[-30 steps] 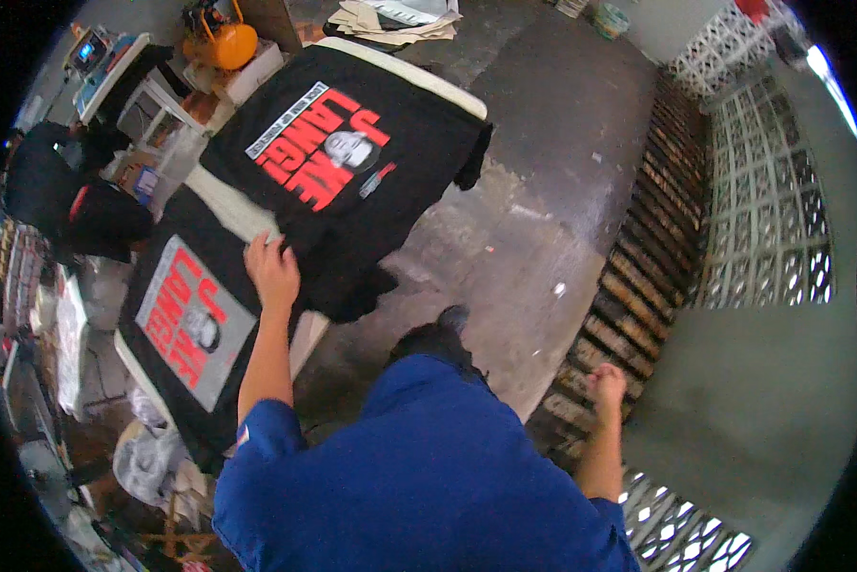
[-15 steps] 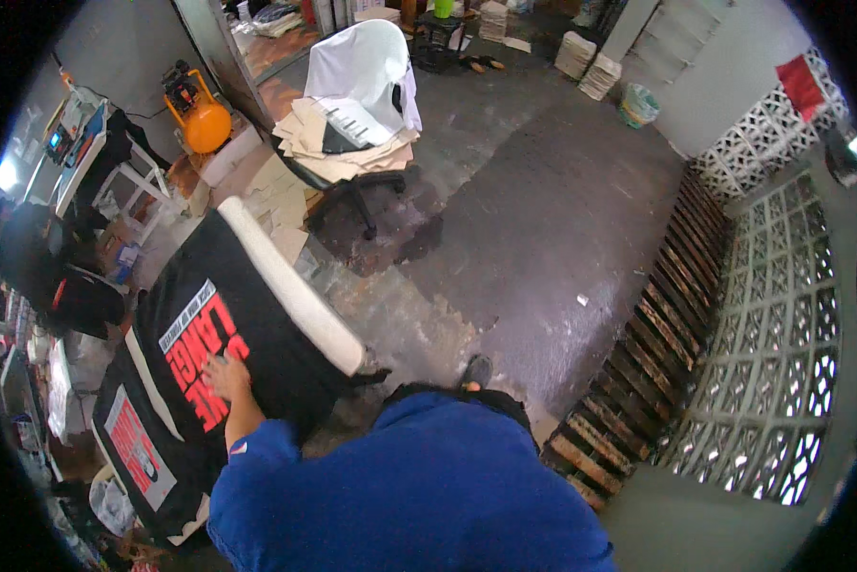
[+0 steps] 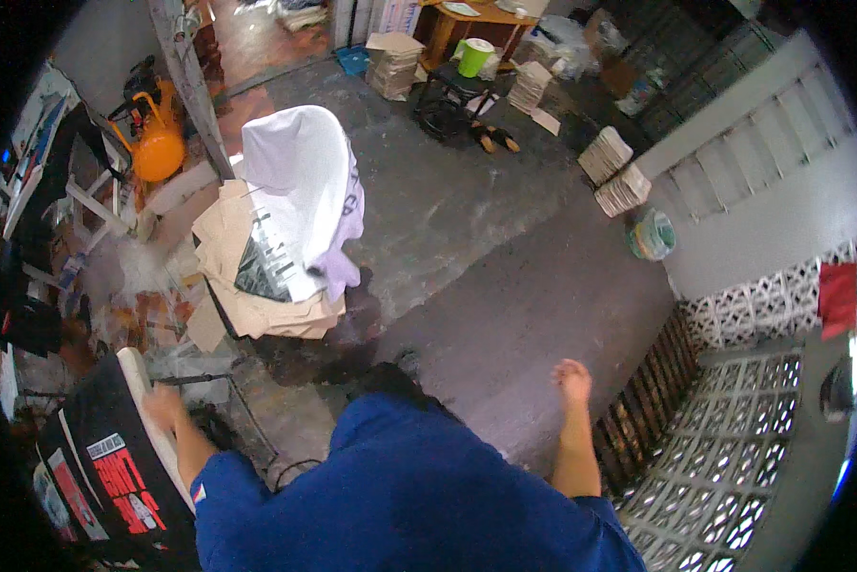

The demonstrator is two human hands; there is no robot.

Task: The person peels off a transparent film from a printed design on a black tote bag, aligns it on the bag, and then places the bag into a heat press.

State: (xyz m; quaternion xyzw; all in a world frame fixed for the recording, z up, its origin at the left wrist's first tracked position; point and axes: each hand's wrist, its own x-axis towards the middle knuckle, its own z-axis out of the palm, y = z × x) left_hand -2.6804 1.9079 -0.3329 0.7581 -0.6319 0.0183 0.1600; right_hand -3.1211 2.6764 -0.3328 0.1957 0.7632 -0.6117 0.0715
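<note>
My left hand point(image 3: 164, 408), smeared by motion, is at the pale padded edge point(image 3: 152, 419) of a board carrying black cloth point(image 3: 90, 405) printed in red and white. Whether it touches that edge I cannot tell, and its fingers do not show clearly. A second printed piece point(image 3: 74, 486) lies farther left. Out to my right, my right hand point(image 3: 571, 379) hangs above the floor with fingers loosely bent and nothing visible in it. Ahead on the left stands a chair heaped with tan sheets point(image 3: 285, 322), a dark printed sheet point(image 3: 262, 267) and white-lilac cloth point(image 3: 300, 153).
An orange compressor tank point(image 3: 157, 153) stands by the doorway post. Farther off are a black stool point(image 3: 445, 112) with a green container point(image 3: 473, 59) and stacked sheets point(image 3: 606, 155). A lined waste bin point(image 3: 652, 235) sits against the wall; a slatted wooden rack point(image 3: 650, 391) runs along the right.
I have moved forward toward the chair, and the printed boards now lie lower left. My left hand has left the red print for the board's pale edge; my right hand has come into view.
</note>
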